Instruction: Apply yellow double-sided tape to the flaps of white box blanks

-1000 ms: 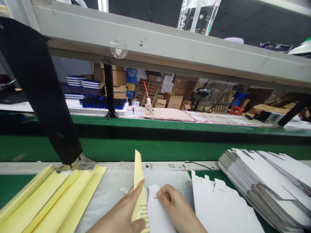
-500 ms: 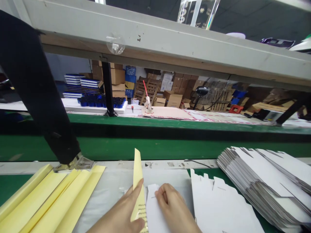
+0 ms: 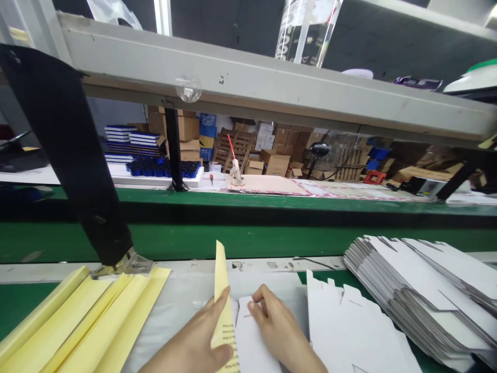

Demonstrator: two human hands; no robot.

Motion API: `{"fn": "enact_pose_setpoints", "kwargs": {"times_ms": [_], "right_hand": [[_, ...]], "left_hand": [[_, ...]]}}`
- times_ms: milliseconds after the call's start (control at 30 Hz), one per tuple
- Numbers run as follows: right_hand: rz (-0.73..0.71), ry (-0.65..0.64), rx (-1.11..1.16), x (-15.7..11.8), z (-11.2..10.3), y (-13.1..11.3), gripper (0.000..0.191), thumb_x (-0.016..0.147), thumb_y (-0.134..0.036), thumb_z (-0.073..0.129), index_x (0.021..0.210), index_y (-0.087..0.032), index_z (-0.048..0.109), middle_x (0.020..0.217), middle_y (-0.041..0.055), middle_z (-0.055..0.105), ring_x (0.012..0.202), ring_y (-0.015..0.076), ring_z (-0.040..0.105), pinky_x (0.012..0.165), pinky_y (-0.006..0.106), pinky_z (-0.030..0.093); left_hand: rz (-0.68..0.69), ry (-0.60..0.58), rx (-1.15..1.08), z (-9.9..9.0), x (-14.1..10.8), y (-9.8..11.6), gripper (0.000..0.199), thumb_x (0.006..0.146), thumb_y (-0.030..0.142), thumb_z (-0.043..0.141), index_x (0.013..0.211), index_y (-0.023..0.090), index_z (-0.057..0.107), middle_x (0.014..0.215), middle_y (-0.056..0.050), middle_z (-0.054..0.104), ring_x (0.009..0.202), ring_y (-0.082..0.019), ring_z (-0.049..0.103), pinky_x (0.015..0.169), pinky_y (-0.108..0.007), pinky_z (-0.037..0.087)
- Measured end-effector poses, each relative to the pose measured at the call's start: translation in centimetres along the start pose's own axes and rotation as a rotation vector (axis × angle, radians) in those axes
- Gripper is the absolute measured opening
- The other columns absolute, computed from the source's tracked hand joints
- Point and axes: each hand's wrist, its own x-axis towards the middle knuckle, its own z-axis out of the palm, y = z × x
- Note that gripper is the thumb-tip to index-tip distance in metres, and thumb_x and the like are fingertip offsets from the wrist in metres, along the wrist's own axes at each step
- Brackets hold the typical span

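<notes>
Near the bottom centre, my left hand (image 3: 200,339) is closed round a narrow yellow folded sheet (image 3: 221,269) that stands up and has printed lines low on it. My right hand (image 3: 277,324) pinches the upper edge of a white card piece (image 3: 250,342) just right of the yellow sheet. Under both lies a translucent plastic sheet (image 3: 178,295). Several folded yellow sheets (image 3: 112,316) lie to the left. A flat white cut-out carton (image 3: 349,331) is at the right of my right hand.
A tall stack of flat white cartons (image 3: 419,290) fills the right side. A black post (image 3: 85,171) slants down on the left. The grey shelf beam (image 3: 248,80) crosses overhead. Behind the green surface (image 3: 248,241) is a far table with blue items (image 3: 155,167) and cardboard boxes beyond.
The view has tilted up slightly, so the shelf and background sit lower. My right hand's fingers have shifted on the white card's top edge. My left hand keeps its hold on the yellow sheet.
</notes>
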Motion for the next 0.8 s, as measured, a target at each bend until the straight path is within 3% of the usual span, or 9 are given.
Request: {"fn": "enact_pose_setpoints", "kwargs": {"times_ms": [67,133,267,367,433,567,633,700,800], "right_hand": [[-0.017,0.010,0.018,-0.3,-0.8,-0.5,0.020,0.087,-0.027,0.029,0.083,-0.022,0.047,0.077,0.0032,0.062,0.074,0.0200,0.056,0.065,0.028,0.038],[0.007,0.020,-0.007,-1.1,-1.6,-1.2,0.028,0.087,-0.034,0.027,0.099,-0.020,0.048,0.086,0.0075,0.063,0.084,0.0237,0.057,0.070,0.032,0.039],[0.092,-0.085,-0.145,-2.7,-2.0,-1.8,0.064,0.072,-0.044,0.052,0.123,-0.008,0.040,0.108,0.0212,0.057,0.100,0.0377,0.051,0.081,0.045,0.036],[0.133,-0.134,-0.057,-3.1,-1.3,-0.9,0.067,0.067,-0.037,0.058,0.123,-0.005,0.041,0.113,0.0219,0.054,0.102,0.0362,0.050,0.084,0.044,0.037],[0.157,-0.096,0.039,-3.1,-0.7,-0.1,0.062,0.068,-0.034,0.055,0.122,-0.007,0.041,0.106,0.0179,0.059,0.096,0.0302,0.054,0.081,0.039,0.040],[0.099,0.020,0.191,-3.2,-0.5,1.0,0.043,0.070,-0.036,0.048,0.107,-0.013,0.051,0.067,0.0035,0.059,0.065,0.0222,0.059,0.061,0.031,0.044],[0.083,0.099,0.395,-3.5,-1.8,1.7,0.039,0.072,-0.043,0.044,0.101,-0.017,0.051,0.068,0.0020,0.057,0.063,0.0210,0.060,0.058,0.030,0.045],[0.150,0.230,0.538,-4.0,-4.6,3.1,0.044,0.070,-0.049,0.046,0.103,-0.019,0.049,0.079,0.0052,0.060,0.074,0.0232,0.061,0.064,0.031,0.047],[0.293,0.408,0.479,-4.7,-10.0,6.4,0.052,0.064,-0.048,0.054,0.107,-0.020,0.047,0.086,0.0099,0.063,0.088,0.0290,0.058,0.073,0.035,0.046]], "left_hand": [[0.012,0.011,-0.017,-0.2,-0.2,0.0,0.077,0.066,0.019,0.053,0.135,0.005,0.020,0.140,-0.012,0.027,0.128,-0.024,0.025,0.105,-0.040,0.021],[0.015,0.020,-0.036,-0.4,-0.3,-0.1,0.077,0.065,0.019,0.054,0.134,0.006,0.022,0.139,-0.012,0.029,0.127,-0.024,0.026,0.105,-0.040,0.022],[0.041,0.071,-0.078,-1.1,-0.8,-0.3,0.076,0.068,0.017,0.052,0.136,0.014,0.019,0.142,-0.005,0.025,0.129,-0.020,0.024,0.106,-0.037,0.021],[0.067,0.102,-0.126,-2.0,-1.4,0.0,0.075,0.072,0.019,0.051,0.137,0.021,0.015,0.143,-0.002,0.024,0.129,-0.019,0.023,0.106,-0.037,0.020],[0.074,0.113,-0.173,-2.7,-1.8,0.4,0.073,0.074,0.021,0.051,0.137,0.023,0.014,0.143,-0.001,0.024,0.128,-0.019,0.024,0.105,-0.038,0.021],[0.031,0.142,-0.219,-4.0,-2.7,1.7,0.072,0.075,0.027,0.052,0.136,0.025,0.015,0.142,-0.001,0.025,0.127,-0.021,0.026,0.104,-0.041,0.023],[0.017,0.159,-0.237,-4.5,-3.0,2.2,0.070,0.076,0.029,0.052,0.136,0.026,0.016,0.142,0.000,0.024,0.128,-0.021,0.025,0.104,-0.041,0.022],[0.004,0.152,-0.247,-4.7,-3.2,2.5,0.070,0.076,0.030,0.053,0.136,0.028,0.015,0.143,0.001,0.022,0.128,-0.021,0.024,0.104,-0.041,0.023],[-0.024,0.131,-0.228,-4.6,-3.4,2.6,0.071,0.076,0.031,0.053,0.135,0.033,0.014,0.143,0.003,0.022,0.125,-0.024,0.028,0.100,-0.041,0.029]]}}
